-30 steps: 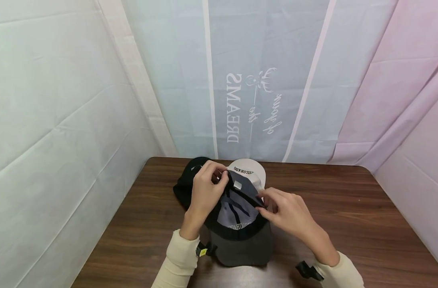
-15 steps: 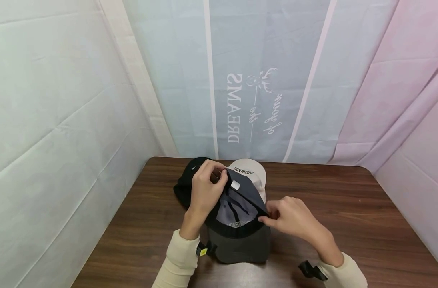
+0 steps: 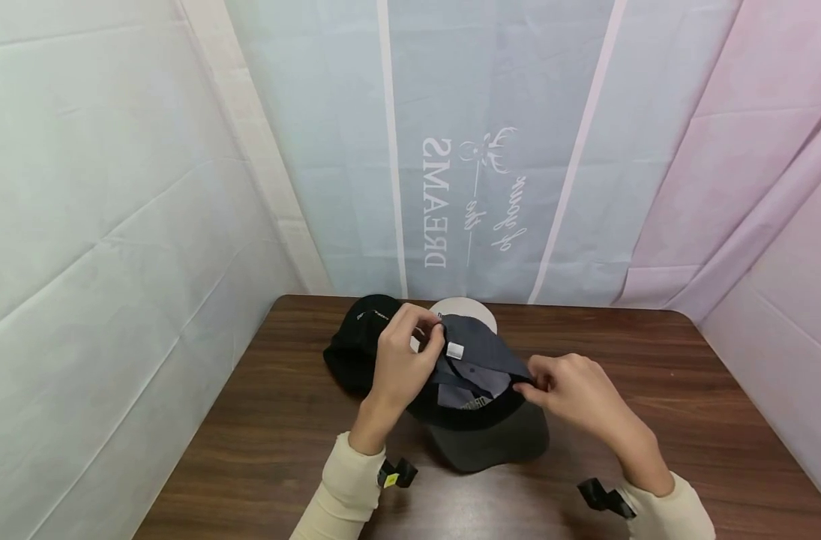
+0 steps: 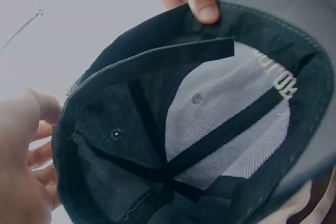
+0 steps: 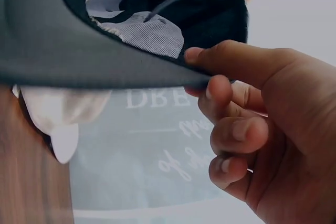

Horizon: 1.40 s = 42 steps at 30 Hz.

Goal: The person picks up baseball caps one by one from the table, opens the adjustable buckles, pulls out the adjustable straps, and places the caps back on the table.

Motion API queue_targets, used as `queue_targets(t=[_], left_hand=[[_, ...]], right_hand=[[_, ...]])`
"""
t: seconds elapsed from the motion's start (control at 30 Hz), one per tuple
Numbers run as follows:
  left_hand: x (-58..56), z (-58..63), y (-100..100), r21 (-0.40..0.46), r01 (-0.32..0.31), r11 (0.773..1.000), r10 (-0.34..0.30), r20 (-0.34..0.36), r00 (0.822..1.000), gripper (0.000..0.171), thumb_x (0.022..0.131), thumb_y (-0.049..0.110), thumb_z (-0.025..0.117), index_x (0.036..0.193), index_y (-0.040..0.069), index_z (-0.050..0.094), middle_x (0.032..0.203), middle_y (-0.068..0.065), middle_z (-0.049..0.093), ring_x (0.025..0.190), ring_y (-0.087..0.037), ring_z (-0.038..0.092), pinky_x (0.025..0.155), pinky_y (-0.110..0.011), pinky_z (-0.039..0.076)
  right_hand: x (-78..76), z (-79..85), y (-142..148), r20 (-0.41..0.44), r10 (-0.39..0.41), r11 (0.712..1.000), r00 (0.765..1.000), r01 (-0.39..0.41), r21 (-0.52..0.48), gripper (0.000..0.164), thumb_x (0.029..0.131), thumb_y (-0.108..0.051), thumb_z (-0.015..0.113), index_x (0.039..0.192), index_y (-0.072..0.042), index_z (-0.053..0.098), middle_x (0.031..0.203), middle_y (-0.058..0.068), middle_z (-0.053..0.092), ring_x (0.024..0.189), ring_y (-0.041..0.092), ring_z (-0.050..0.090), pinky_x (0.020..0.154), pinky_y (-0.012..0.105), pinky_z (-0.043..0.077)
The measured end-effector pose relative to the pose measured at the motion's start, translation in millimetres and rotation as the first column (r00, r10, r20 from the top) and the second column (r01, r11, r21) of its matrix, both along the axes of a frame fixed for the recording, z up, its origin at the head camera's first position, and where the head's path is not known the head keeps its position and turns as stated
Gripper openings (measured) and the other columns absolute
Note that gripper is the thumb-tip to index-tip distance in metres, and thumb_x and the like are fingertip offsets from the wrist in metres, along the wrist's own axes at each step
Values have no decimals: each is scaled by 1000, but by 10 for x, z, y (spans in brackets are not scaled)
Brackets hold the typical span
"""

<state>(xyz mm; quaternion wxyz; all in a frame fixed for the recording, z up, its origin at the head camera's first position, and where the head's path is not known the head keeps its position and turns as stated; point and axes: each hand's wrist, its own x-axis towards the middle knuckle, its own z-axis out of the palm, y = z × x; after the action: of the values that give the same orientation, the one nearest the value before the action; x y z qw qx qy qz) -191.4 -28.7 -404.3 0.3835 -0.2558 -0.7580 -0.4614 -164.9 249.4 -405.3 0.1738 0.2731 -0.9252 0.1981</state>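
A dark grey baseball cap (image 3: pixel 489 442) is held with its inside facing me, the brim pointing toward the near side. Its lining shows a black sweatband, a white tag and pale mesh behind backward lettering. My left hand (image 3: pixel 405 356) pinches the back edge of the cap. At the right side, my right hand (image 3: pixel 579 394) grips the edge near the brim; in the right wrist view the thumb (image 5: pixel 226 59) lies on the inner band and fingers curl beneath. Behind the grey cap are a black cap (image 3: pixel 352 349) and a white cap (image 3: pixel 467 306), both partly covered.
The caps are at the far middle of a brown wood-grain table (image 3: pixel 626 345). A pale blue curtain (image 3: pixel 343 150) with mirrored lettering hangs behind the far edge. White cloth (image 3: pixel 113 225) closes off the left, pinkish cloth (image 3: pixel 774 112) the right.
The grey cap has shifted right and turned, its brim swinging toward the right. Both hands have moved right with it; the right hand dipped toward me, then rose. More of the black cap shows.
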Motion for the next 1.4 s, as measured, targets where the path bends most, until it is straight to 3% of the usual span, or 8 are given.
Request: queue_targets(t=[0.17,0.3,0.47,0.6,0.83,1.1,1.4], left_hand=[[13,-30,89,-27,57,998,-58,-22,998,14,92,-5,72,99,7,69,95,-5,65,81,-15,65,71,-29,60],[6,-66,167,-55,98,994,-101,-46,994,14,94,-4,71,101,8,68,94,-4,65,80,-15,64,69,-31,59],[-7,-112,262,-75,156,985,-160,-60,985,15,94,-6,71,101,7,66,93,-4,63,75,-19,63,61,-34,57],[-23,-142,311,-93,188,978,-194,-58,979,15,94,-5,70,102,7,65,94,-5,63,76,-18,63,62,-28,57],[-49,-171,338,-127,246,961,-255,-56,965,13,95,-3,68,102,7,64,95,-7,65,79,-16,64,67,-27,60],[-85,-297,448,-155,317,936,-321,-3,947,14,95,-4,69,102,7,66,99,-6,67,82,-15,65,71,-25,60],[-103,-458,633,-249,316,916,-326,-1,945,16,93,0,72,103,11,67,100,0,67,85,-11,67,77,-18,59]], right_hand=[[-12,42,116,-48,-53,999,997,53,-1,37,84,-17,89,75,-27,55,61,-20,45,52,-5,33,53,21,29],[-35,60,192,-93,-107,994,990,106,-12,36,83,-14,89,76,-25,55,62,-16,42,53,-1,32,53,23,27],[-74,46,287,-187,-151,988,971,146,-43,36,79,-7,89,75,-21,57,62,-13,43,54,2,33,53,24,27],[-103,14,361,-246,-180,983,952,164,-82,33,75,-2,89,76,-21,62,62,-13,50,54,2,38,52,25,32],[-194,-82,476,-328,-213,974,920,175,-142,31,72,4,90,79,-16,68,61,-7,57,52,4,42,51,27,34],[-327,-210,595,-407,-261,959,876,186,-216,27,69,6,91,83,-9,73,67,7,71,53,23,63,49,36,43],[-451,-409,771,-417,-295,944,860,195,-267,21,75,5,86,90,-8,77,79,13,77,62,32,70,53,47,48]])
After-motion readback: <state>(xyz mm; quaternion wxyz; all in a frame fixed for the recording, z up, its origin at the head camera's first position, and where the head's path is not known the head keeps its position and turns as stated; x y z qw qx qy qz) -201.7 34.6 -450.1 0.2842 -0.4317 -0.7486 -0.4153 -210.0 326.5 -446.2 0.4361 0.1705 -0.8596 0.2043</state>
